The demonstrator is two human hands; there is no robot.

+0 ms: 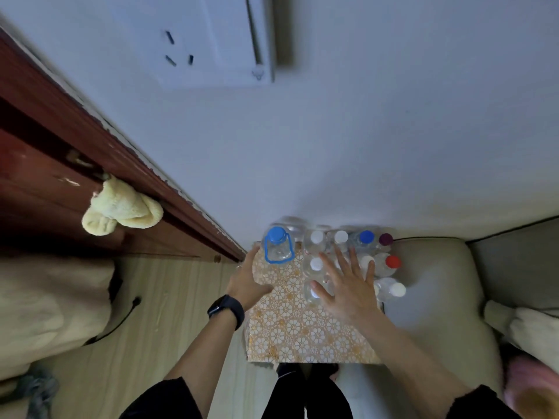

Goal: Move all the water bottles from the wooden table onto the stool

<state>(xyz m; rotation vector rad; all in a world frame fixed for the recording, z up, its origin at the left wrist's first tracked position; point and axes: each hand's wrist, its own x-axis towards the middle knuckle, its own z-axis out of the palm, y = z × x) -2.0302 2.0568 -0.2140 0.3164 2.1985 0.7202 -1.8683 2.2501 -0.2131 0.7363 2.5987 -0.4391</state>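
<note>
Overhead, both forearms reach forward in black sleeves. The left hand (248, 282), a dark smartwatch (225, 309) on its wrist, lies at the edge of the floral-covered surface (302, 334) just below the large blue-handled bottle (276, 246). Its fingers stretch toward that bottle and its thumb rests on the cloth; it grips nothing that can be seen. The right hand (348, 285) hovers palm down to the right of the large bottle, fingers spread wide and straight over a cluster of small water bottles, holding none.

All the bottles stand upright at the far end of the surface, against the white wall. Right of the large bottle come two white-capped bottles (316, 237), then a blue-capped one (366, 236) and a purple-capped one (385, 238). Nearer the person stand a red-capped bottle (392, 262) and more white-capped ones.

Left of the large bottle, a yellowish towel (121, 210) hangs on a red-brown door (45, 176) above pale wood-look floor. A wall socket (178, 49) sits high above it, and a beige cushion (438, 282) lies to its right.
</note>
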